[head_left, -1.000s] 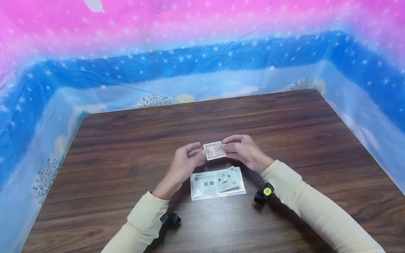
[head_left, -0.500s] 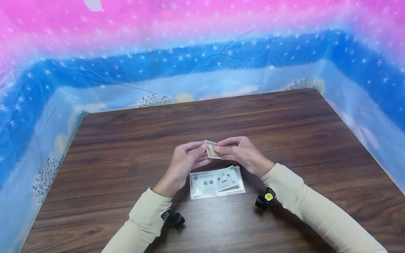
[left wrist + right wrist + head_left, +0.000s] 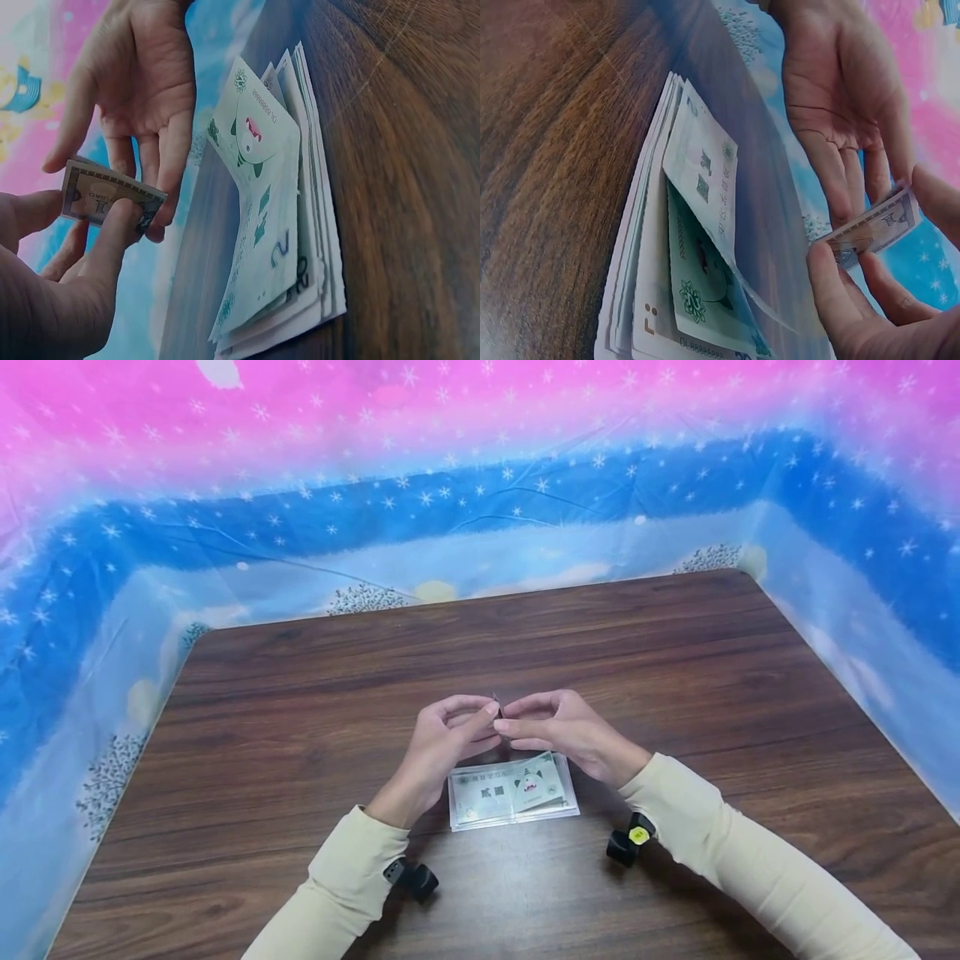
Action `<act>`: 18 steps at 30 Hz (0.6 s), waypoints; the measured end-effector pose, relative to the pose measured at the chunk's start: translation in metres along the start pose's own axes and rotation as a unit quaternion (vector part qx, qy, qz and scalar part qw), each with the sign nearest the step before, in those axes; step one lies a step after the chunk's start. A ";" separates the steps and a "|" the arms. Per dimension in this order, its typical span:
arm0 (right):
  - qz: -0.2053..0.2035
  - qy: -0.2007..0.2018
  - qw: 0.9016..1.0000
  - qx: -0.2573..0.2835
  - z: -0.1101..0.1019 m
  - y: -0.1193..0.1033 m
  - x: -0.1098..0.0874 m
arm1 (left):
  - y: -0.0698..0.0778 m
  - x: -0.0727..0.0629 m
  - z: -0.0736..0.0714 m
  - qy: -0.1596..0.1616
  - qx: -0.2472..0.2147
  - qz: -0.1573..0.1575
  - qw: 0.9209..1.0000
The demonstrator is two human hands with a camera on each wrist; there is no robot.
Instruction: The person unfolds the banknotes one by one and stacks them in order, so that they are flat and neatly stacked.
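Above the table, my left hand [image 3: 450, 739] and right hand [image 3: 566, 727] meet fingertip to fingertip around a small folded banknote [image 3: 105, 199], brownish with a patterned border. In the head view it is nearly edge-on and mostly hidden by fingers. The left wrist view shows the left thumb pressed flat on its face and a finger at its other end. From the right wrist, the right fingers grip the note [image 3: 870, 229] by its ends. Just nearer the body lies a stack of banknotes [image 3: 487, 797], its green top note [image 3: 262, 187] creased and lifting at one end.
The brown wood-grain table [image 3: 300, 693] extends all round the stack. A pink and blue snowflake cloth [image 3: 450, 502] hangs behind and along its sides. Black wrist cameras [image 3: 412, 878] hang from both cream sleeves [image 3: 352, 860].
The small note faced the head camera, held at its right end; the left hand has closed onto it too. It has since turned edge-on between the hands. The stack stays put.
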State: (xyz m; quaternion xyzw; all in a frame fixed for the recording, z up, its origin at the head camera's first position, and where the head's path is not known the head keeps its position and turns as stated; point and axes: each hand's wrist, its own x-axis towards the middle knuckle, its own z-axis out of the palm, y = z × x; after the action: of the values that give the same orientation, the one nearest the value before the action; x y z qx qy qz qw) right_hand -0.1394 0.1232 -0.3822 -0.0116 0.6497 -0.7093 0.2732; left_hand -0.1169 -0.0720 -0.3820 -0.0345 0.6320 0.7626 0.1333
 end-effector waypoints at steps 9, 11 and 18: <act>-0.011 -0.038 0.998 0.042 -0.006 0.000 -0.007 | -0.001 -0.005 -0.007 0.001 0.020 0.007 1.000; -0.010 -0.030 0.999 0.041 -0.007 0.001 -0.008 | -0.001 -0.007 -0.009 0.014 0.036 0.011 0.999; -0.003 -0.006 1.000 0.030 -0.013 0.007 -0.012 | -0.002 -0.013 -0.022 0.046 0.097 0.015 0.994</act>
State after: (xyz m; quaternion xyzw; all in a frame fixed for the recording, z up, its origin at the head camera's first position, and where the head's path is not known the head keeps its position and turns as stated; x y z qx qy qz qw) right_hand -0.1319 0.1397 -0.3865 -0.0095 0.6268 -0.7291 0.2749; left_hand -0.1065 -0.0951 -0.3857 -0.0469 0.7089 0.6972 0.0959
